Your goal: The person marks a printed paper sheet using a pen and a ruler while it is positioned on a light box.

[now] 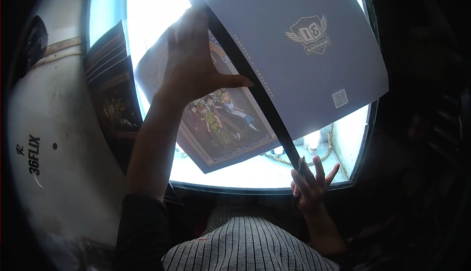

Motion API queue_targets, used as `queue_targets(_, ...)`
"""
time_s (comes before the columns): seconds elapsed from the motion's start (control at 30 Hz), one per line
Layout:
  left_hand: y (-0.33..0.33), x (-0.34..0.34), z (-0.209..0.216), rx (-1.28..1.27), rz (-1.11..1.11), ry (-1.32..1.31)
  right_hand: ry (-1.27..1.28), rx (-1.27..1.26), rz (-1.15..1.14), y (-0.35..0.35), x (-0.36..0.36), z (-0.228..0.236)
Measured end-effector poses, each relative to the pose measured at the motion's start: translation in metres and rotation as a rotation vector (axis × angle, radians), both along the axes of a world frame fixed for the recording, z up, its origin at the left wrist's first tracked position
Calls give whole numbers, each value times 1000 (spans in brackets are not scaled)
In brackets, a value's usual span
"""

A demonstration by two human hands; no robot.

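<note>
A large printed sheet (314,79), grey-purple with a pale crest and a square code, lies tilted on a brightly lit glass panel. Its left part carries a framed picture (221,124) of cartoon figures. Across it runs a long dark straightedge (267,106), slanting from upper left to lower right and sticking out past the sheet at both ends. My left hand (189,65) is spread along the straightedge, fingers near its top end and thumb tip on its middle. By the lower end, my right hand (311,185) pinches a small slim tool with a reddish end (296,191), mostly hidden by the fingers.
The lit panel (235,180) has a dark rim, with fittings and a cable visible beneath the glass. Several dark printed sheets (110,84) overlap at its left edge. Further left is a pale worn surface (59,124) with a black plastic bag (35,43).
</note>
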State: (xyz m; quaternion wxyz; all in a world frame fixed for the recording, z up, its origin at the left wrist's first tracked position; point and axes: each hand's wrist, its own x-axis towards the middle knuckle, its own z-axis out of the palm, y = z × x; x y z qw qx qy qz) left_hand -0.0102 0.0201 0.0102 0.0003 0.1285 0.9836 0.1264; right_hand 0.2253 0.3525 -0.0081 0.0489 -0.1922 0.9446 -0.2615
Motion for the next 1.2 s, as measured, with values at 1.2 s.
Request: queue_targets(1.2, -10, 3, -9, -60, 8, -19, 21, -19, 6, -3, -1, -4)
